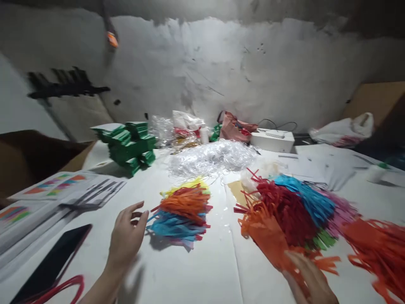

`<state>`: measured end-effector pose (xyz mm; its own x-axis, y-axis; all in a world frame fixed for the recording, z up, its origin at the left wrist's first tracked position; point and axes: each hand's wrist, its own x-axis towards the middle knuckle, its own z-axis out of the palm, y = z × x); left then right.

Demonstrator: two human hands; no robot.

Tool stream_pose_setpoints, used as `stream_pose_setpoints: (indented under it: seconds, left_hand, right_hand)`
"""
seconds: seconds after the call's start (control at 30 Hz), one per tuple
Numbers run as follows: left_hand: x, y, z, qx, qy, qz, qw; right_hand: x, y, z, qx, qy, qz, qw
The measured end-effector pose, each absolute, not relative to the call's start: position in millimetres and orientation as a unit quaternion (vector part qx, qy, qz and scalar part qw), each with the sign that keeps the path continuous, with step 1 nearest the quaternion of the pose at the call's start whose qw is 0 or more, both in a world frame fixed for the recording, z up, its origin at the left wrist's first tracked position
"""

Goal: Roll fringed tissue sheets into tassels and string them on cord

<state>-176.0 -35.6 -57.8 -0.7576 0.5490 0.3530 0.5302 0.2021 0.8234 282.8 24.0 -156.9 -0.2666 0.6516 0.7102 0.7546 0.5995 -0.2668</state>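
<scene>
My left hand (128, 232) is raised over the white table, thumb and fingers apart, holding nothing. Just right of its fingertips lies a small pile of fringed tissue paper tassels, with an orange tassel (186, 202) above a blue tassel (177, 226) and some yellow at the back. At the lower right, my right hand (310, 278) is blurred, its thumb and fingers apart over the near end of an orange tissue paper bundle (265, 232). Whether it touches the paper is unclear. Beside that bundle are a dark red tassel (284, 211) and a bright blue tassel (306, 198).
Another orange-red bundle (379, 245) lies far right. A phone (53, 261) and printed sheets (60, 185) are at left. Behind stand green folded stacks (129, 145), clear shredded film (215, 156), a white box (272, 140) and a glue bottle (376, 173).
</scene>
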Motion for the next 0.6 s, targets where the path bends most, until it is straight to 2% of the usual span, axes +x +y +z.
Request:
stream_pose_setpoints:
  seconds: [0.1, 0.23, 0.43, 0.6]
  left_hand:
    - [-113.3, -33.0, -62.7, 0.584, 0.664, 0.467, -0.015]
    - [-23.7, -7.4, -68.0, 0.810, 0.468, 0.352, 0.029]
    - [65.6, 46.9, -52.0, 0.930, 0.305, 0.188, 0.077]
    - [66.0, 42.6, -59.7, 0.949, 0.297, 0.109, 0.004]
  right_hand:
    - [299.9, 37.3, -149.8, -0.487, -0.773, -0.083, 0.398]
    - [291.7, 55.4, -135.7, -0.532, -0.760, -0.064, 0.368]
    - [247.3, 45.0, -125.1, -0.478, -0.793, -0.076, 0.370]
    - [246.4, 15.1, -132.1, -0.312, -0.850, -0.152, 0.396]
